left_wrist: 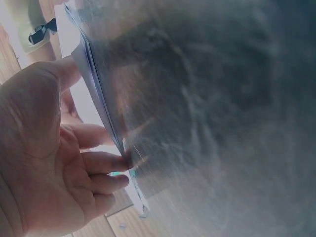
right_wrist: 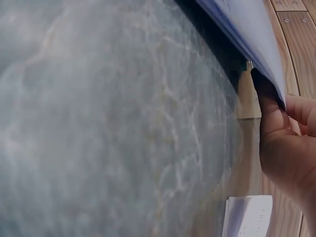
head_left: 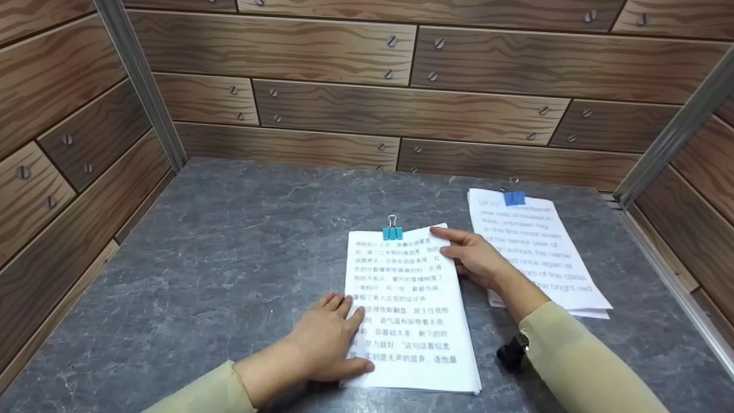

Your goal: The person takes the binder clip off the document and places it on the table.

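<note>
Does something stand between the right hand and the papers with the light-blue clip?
Nothing visible does: the right hand pinches these papers near their far right corner. The other papers lie to the right.

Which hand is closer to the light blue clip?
The right. The right hand is just to the right of the light blue clip, pinching the papers near their top corner. The left hand is farther off, below the clip, on the papers' left edge.
</note>
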{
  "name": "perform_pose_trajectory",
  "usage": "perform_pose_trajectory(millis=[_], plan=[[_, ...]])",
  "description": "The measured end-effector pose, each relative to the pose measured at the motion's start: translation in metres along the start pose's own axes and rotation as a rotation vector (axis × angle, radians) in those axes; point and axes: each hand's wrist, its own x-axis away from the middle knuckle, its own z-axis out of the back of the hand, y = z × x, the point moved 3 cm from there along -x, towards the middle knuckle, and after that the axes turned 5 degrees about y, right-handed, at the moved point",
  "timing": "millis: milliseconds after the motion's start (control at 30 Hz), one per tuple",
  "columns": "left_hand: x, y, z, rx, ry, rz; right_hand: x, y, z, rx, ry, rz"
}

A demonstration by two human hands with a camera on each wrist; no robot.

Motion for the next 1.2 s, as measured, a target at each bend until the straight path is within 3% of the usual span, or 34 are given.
perform_pose_trajectory(millis=[400,800,900,1000,1100,1200], plan=[[0.000,0.001,-0.001,-0.012,0.003,0.001,0.000,0.001,-0.007,0.059,0.070,0.024],[-0.002,-0.004,0.002,-0.010,-0.003,-0.013,0.012,-0.014,-0.006,0.050,0.082,0.145],[-0.005,-0.006,0.010,-0.011,0.082,-0.024,0.017,-0.019,-0.008,0.054,0.085,0.176],[-0.009,-0.012,0.024,0.013,0.231,-0.030,0.024,-0.023,-0.011,0.047,0.090,0.198],[-0.016,-0.021,0.044,0.101,0.381,-0.007,0.033,-0.025,-0.014,0.047,0.086,0.211],[-0.025,-0.032,0.063,0.239,0.507,0.062,0.042,-0.026,-0.017,0.031,0.075,0.224]])
